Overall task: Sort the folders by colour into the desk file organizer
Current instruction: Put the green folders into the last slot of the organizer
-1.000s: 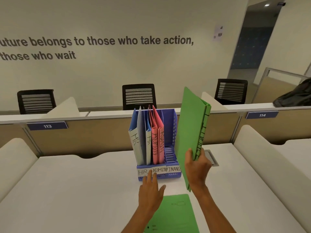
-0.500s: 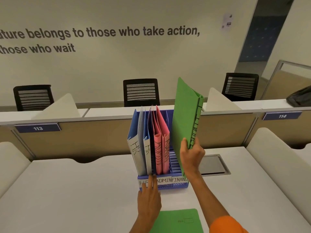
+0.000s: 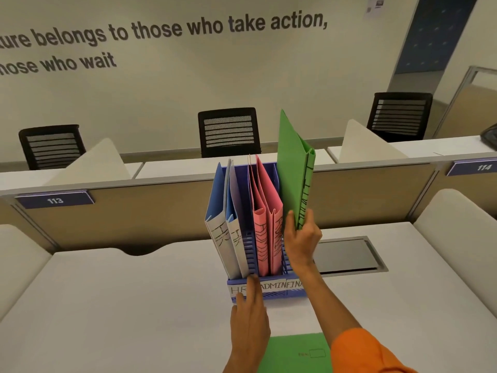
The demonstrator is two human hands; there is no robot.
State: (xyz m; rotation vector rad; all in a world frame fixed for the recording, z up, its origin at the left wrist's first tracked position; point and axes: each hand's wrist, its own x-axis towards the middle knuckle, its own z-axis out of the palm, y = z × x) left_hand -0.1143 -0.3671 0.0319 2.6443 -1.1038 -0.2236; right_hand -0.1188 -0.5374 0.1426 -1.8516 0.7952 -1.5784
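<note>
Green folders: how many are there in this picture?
2. The upright folder, held by the right hand, is at the organizer's right slot; the flat folder lies on the desk, partly hidden by arms. Others may be out of frame.

We see grey lettering [image 3: 161, 30] across the cream wall, a small notice [image 3: 375, 5] high to its right, and a blue panel [image 3: 435, 36] beside that; a left chair [image 3: 51, 146], a middle chair [image 3: 228, 131] and a right chair [image 3: 400, 115], all black, stand behind a tan partition [image 3: 134, 211]; the partition bears plate 113 [image 3: 55, 201] and plate 114 [image 3: 482, 167]; before it lies a white desk [image 3: 134, 305], a grey hatch [image 3: 347, 255] set flush in its top; a white divider [image 3: 457, 219] rises at the desk's right side.
</note>
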